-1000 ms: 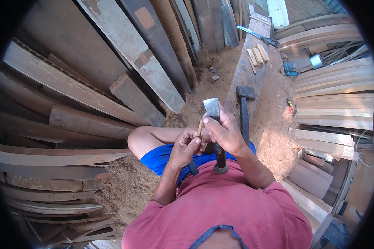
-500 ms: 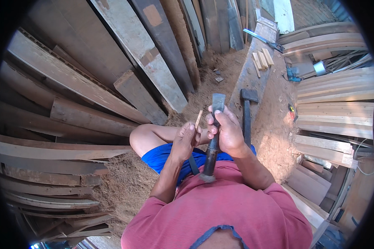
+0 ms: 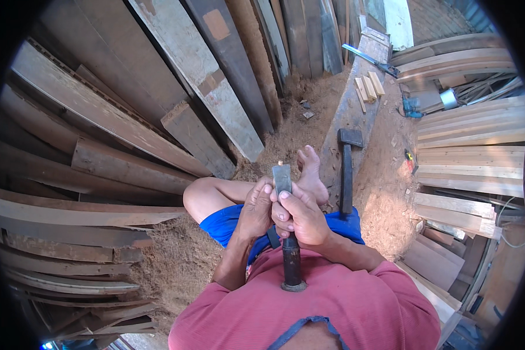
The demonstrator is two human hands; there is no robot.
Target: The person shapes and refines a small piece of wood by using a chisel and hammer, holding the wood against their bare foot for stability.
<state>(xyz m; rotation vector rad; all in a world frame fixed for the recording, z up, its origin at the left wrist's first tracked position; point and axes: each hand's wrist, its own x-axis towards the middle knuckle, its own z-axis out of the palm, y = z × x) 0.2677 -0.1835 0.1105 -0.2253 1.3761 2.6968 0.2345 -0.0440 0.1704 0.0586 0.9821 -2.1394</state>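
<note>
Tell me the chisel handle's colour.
The chisel handle is very dark, nearly black; it shows best in the head view, the only one.

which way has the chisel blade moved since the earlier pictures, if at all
Yes: the blade has moved left, away from the hammer, and nearer the shirt.

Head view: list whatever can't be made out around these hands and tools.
All in the head view:
Piece of wood: only its tip shows; the chisel and perhaps the left hand hide the rest.
Chisel's middle: covered by the right hand.
Red-and-yellow tool: too small to identify.
Boards on the left: some outer ends cut off by the dark rim.
</note>
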